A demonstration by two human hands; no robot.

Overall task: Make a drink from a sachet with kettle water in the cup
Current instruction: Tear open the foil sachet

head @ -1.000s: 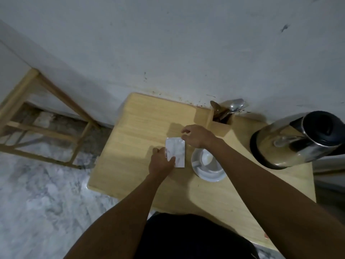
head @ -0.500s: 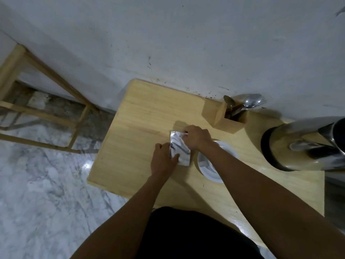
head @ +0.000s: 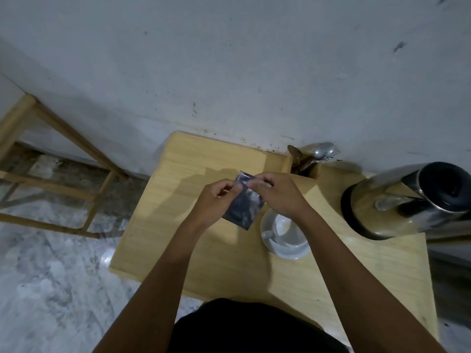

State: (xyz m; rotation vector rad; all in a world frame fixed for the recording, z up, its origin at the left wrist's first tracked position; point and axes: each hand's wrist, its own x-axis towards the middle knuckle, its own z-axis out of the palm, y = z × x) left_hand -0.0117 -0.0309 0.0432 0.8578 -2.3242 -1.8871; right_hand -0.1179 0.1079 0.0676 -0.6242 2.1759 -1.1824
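In the middle of the frame, above a light wooden table (head: 221, 253), both hands hold a dark, shiny sachet (head: 244, 206) by its top edge. The left hand (head: 212, 202) has its fingers curled in, with thumb and forefinger pinched on the upper left part of the packet; the right hand (head: 277, 193) is closed in the same way, its fingertips pinched on the top edge just beside those of the left. The sachet hangs tilted, its lower corner pointing down and to the right, lifted clear of the tabletop (whether its top is torn open I cannot tell, since the fingers cover that edge).

Just below and right of the sachet stands a white cup (head: 286, 229) on a white saucer (head: 293, 252), its handle turned to the left of the frame; the right wrist passes over part of its rim. At the right edge of the frame a steel kettle (head: 387, 200) with a black lid and base stands on the same table, well apart from the hands. Towards the upper right of the table, against the wall (head: 229, 59), a wooden holder (head: 309, 170) carries metal spoons (head: 322, 150) and what looks like a fork. At the left of the frame a wooden frame (head: 58, 159) stands on a marbled floor (head: 51, 289).
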